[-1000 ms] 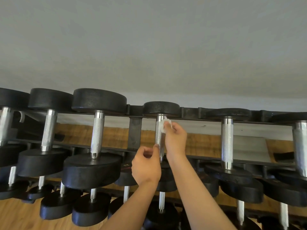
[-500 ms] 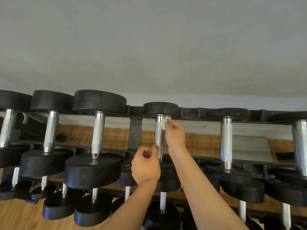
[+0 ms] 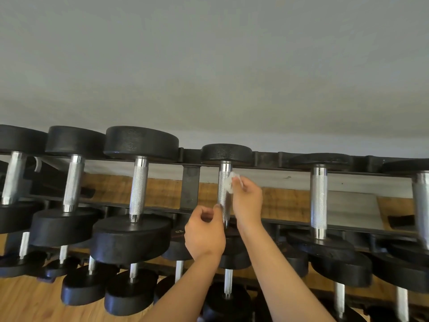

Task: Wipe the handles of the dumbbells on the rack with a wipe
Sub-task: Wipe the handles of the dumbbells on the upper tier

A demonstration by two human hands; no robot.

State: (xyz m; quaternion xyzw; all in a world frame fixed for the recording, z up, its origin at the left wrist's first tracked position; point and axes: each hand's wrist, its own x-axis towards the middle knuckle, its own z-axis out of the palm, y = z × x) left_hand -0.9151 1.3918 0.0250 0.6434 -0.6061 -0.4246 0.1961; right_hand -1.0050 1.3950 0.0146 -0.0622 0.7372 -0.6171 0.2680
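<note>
A black rack carries rows of black dumbbells with knurled chrome handles. On the top row, my right hand pinches a small crumpled white wipe against the upper right side of the middle dumbbell's handle. My left hand sits just left of that handle's lower end, fingers curled, fingertips touching the handle; it holds nothing I can see. The lower head of this dumbbell is hidden behind my hands.
More dumbbells flank it: handles at left and right on the top row, smaller ones on lower rows. A grey wall rises behind the rack. Wooden floor shows at lower left.
My right hand with the wipe has slid slightly down the handle from near its top. The left hand has stayed by the handle's lower end.
</note>
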